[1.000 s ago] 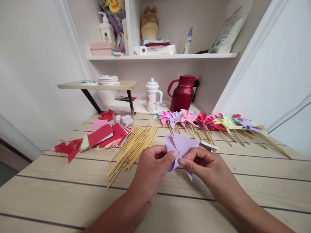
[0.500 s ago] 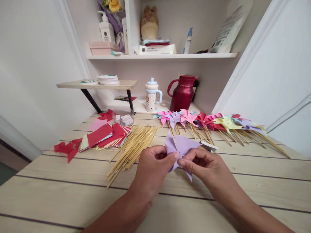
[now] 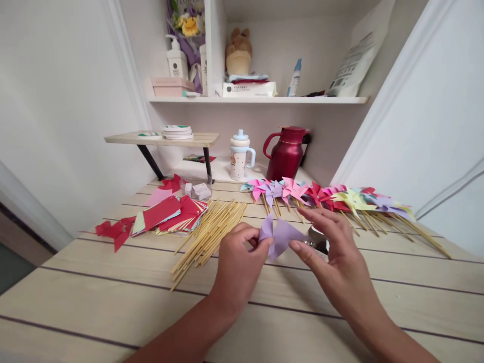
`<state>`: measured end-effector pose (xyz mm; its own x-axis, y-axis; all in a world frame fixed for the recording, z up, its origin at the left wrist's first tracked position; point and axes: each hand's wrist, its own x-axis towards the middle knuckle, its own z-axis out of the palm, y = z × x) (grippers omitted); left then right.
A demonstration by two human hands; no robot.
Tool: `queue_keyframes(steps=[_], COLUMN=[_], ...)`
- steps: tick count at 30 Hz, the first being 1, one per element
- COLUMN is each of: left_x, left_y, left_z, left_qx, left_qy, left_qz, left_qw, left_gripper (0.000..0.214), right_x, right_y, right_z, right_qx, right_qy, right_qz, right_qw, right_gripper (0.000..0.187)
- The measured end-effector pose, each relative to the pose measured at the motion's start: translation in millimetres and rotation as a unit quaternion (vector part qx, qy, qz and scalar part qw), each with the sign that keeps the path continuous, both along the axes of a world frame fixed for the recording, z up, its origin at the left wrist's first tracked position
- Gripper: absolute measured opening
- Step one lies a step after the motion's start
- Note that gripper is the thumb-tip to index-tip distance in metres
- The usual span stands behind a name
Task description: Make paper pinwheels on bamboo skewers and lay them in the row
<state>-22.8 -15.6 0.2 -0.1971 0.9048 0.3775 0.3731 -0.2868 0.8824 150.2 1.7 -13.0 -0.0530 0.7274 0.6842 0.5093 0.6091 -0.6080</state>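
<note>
My left hand (image 3: 239, 267) pinches a purple paper pinwheel (image 3: 283, 237) between thumb and fingers, its center partly covered by the thumb. To the right of it, my right hand (image 3: 336, 252) is spread, thumb and fingers apart, with nothing gripped; its thumb tip is close to a blade of the pinwheel. Behind the right hand sits a small open box (image 3: 316, 241) with shiny bits inside, partly hidden by the fingers. Left of my left hand lies a loose pile of thin wooden sticks (image 3: 212, 232).
Finished pinwheels on sticks (image 3: 295, 190) lie in a row at the back right. Stacked colored paper (image 3: 162, 212) and a folded red piece (image 3: 115, 231) lie on the left. A cup (image 3: 239, 156), a red thermos jug (image 3: 285, 155) and a small raised shelf (image 3: 132, 138) stand behind.
My right hand has let go of the pinwheel, opened and moved a little right. My left hand still holds it, and its blades have shifted. The camera view has tilted up slightly.
</note>
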Motion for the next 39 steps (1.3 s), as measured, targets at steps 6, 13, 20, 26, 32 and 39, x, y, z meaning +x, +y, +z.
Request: queue_keyframes(steps=[6, 13, 20, 26, 32, 39], left_x=[2, 2, 2, -5, -15, -18], left_y=[-2, -5, -7, -12, 2, 26], left_z=[-6.6, -7.6, -3.5, 4.8, 0.2, -19.4], left_qx=[0.099, 0.161, 0.151, 0.148, 0.108, -0.072], left_qy=[0.137, 0.225, 0.171, 0.054, -0.16, -0.332], left_qz=[0.012, 0.003, -0.014, 0.002, 0.03, -0.111], left_qw=[0.986, 0.961, 0.974, 0.988, 0.981, 0.934], left_gripper=[0.019, 0.013, 0.01, 0.042, 0.071, 0.061], right_x=[0, -2, -3, -2, -4, -18], right_y=[5, 1, -3, 2, 16, 13], right_z=[-2.0, 1.6, 10.4, 1.7, -4.7, 20.8], right_qx=[0.021, -0.014, -0.102, -0.294, -0.33, -0.343], right_qy=[-0.033, -0.025, 0.01, 0.237, 0.358, 0.355], right_qz=[0.038, 0.071, 0.082, 0.062, 0.08, 0.158], right_qw=[0.999, 0.997, 0.991, 0.924, 0.87, 0.855], right_gripper=[0.036, 0.007, 0.013, 0.032, 0.032, 0.031])
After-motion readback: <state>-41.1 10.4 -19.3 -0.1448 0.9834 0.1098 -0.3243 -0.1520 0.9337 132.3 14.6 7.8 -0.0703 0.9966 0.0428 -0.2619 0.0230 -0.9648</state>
